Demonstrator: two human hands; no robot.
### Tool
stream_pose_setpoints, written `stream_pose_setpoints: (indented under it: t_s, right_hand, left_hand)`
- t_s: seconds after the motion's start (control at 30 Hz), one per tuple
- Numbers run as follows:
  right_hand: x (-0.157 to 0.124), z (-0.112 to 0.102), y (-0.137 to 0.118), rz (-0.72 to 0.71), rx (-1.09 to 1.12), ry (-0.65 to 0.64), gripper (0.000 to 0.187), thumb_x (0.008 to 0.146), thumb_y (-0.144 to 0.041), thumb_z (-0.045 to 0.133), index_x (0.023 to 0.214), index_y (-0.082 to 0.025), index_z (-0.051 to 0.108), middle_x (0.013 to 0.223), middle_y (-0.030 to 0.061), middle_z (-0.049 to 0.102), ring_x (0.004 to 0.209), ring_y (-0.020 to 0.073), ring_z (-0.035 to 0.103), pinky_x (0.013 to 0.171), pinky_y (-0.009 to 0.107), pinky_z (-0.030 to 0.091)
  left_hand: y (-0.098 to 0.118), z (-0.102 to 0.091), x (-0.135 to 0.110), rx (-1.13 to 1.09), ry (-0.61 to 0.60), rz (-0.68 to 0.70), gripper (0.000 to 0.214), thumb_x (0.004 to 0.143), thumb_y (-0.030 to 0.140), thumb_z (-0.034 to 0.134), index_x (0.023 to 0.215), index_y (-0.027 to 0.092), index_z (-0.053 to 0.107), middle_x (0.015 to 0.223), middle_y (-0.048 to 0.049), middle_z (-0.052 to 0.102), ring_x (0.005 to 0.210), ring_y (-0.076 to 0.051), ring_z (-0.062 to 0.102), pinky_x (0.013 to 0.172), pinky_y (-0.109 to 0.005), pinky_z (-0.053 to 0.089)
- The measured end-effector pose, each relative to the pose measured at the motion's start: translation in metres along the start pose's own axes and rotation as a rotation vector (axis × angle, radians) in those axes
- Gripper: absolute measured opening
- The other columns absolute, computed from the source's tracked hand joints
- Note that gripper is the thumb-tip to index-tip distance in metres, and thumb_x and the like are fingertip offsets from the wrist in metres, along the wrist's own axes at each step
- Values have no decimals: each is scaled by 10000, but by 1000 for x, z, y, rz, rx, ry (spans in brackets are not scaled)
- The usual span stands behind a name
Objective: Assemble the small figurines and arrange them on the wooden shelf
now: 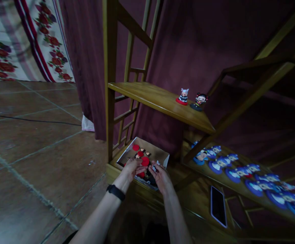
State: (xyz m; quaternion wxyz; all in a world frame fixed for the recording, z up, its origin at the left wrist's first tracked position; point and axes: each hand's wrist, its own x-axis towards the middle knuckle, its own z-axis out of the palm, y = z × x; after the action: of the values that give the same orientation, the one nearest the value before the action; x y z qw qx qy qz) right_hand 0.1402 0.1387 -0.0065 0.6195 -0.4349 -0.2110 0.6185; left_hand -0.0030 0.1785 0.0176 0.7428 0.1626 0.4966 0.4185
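Over an open cardboard box [165, 156] on the lower shelf, both hands work close together. My left hand [132, 168], with a black band on its wrist, has its fingers closed at the edge of a red round base [145, 161]. My right hand [162, 178] pinches a small white and dark figurine [155, 166], partly covered by the fingers. Inside the box lie more red discs, one being a red disc [135, 147] at the back, and several small dark-haired figurines [147, 153]. The near part of the box is partly hidden by my hands.
On the wooden upper shelf [147, 95] stand a figurine on a red base [182, 97] and a dark-haired figurine [200, 101]. Several blue figurines [236, 173] line the right-hand shelf. A phone [217, 206] lies below them. A wooden post [109, 101] rises left of the box.
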Motion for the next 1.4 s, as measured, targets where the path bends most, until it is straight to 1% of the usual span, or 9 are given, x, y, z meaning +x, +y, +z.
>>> stream_pose_setpoints:
  t_s: [0.13,0.23,0.33,0.43,0.57,0.7,0.9,1.07,1.4]
  right_hand:
    - [4,-10,-4,-64,-214,88,305,616,-308,707,904,-217,664,1010,19,657,872,147,600,708,254,507]
    - [9,-15,-9,-77,-282,50,373,628,-334,691,979,-217,646,982,24,659,840,145,598,652,233,486]
    - [12,-13,-10,-106,-284,7,378,623,-327,690,976,-201,641,976,33,657,833,149,600,678,247,488]
    - [15,-9,-6,-170,-336,16,354,623,-324,682,949,-194,638,968,32,662,838,158,602,704,266,494]
    - [20,-4,0,-290,-439,4,333,628,-320,666,931,-184,637,908,28,682,827,167,611,760,302,490]
    - [24,-2,4,-359,-515,8,335,643,-300,652,956,-184,631,931,40,684,836,171,618,797,316,481]
    - [24,-2,4,-363,-562,-36,343,653,-289,639,981,-188,627,950,50,688,844,182,632,799,331,488]
    - [22,-2,3,-361,-613,-62,347,671,-276,618,1008,-192,621,954,49,688,848,181,631,808,331,485]
    - [20,0,2,-381,-673,-81,310,693,-262,592,997,-216,623,936,27,688,839,173,629,795,316,486]
  left_hand:
    - [-6,5,4,28,-3,-8,112,701,128,637,781,120,559,578,-75,642,599,-217,670,557,-291,540]
    - [-8,7,5,37,-16,-11,117,703,109,630,787,121,550,597,-81,648,619,-222,673,581,-302,540]
    - [-8,9,4,47,-21,3,138,694,83,633,787,127,543,622,-80,660,612,-213,670,595,-315,542]
    - [-8,11,2,81,-31,32,133,686,97,648,774,125,551,597,-61,652,561,-184,653,589,-312,542]
    - [-8,11,-2,140,-57,84,123,679,170,674,746,118,586,563,-36,637,536,-153,635,577,-277,534]
    - [-6,9,-4,207,-100,112,159,684,253,678,729,115,614,570,-40,646,553,-144,633,550,-239,509]
    - [-6,7,-2,305,-68,153,214,701,309,656,640,114,592,508,-36,627,496,-130,607,486,-203,459]
    - [-4,5,-2,361,-86,180,268,686,347,659,594,110,572,485,-45,615,479,-140,606,467,-208,444]
    - [-3,3,-1,386,-132,131,334,611,428,701,618,106,612,533,-72,646,484,-147,607,478,-226,451]
